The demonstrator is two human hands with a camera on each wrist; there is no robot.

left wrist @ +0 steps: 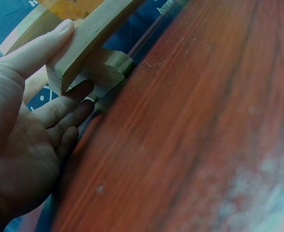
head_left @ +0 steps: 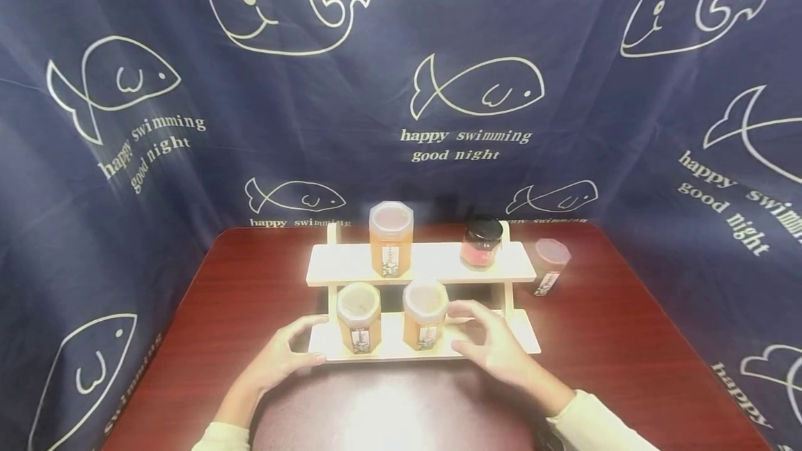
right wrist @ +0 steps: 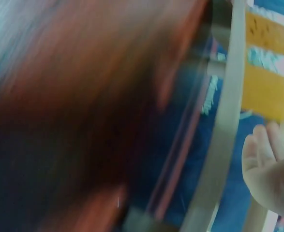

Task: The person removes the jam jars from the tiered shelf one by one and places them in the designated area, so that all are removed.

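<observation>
Navy fish-print curtains (head_left: pixel 473 183) surround the red-brown counter (head_left: pixel 633 339). Shelving looks mostly done: an orange jar (head_left: pixel 391 246) and black-lidded jar (head_left: pixel 481 246) stand on the rack's upper board (head_left: pixel 438 266), a left jar (head_left: pixel 360 322) and right jar (head_left: pixel 426 319) on its lower board (head_left: pixel 391 339); one pale-lidded jar (head_left: pixel 551 268) is left beyond its right edge. Left grip (head_left: pixel 285 350) clamps the lower board's left end; right grip (head_left: pixel 491 343), fingers apart, is beside the right jar

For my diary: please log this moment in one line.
left hand: holds rack | right hand: beside lower right jar | black-lidded jar: upper tier
</observation>
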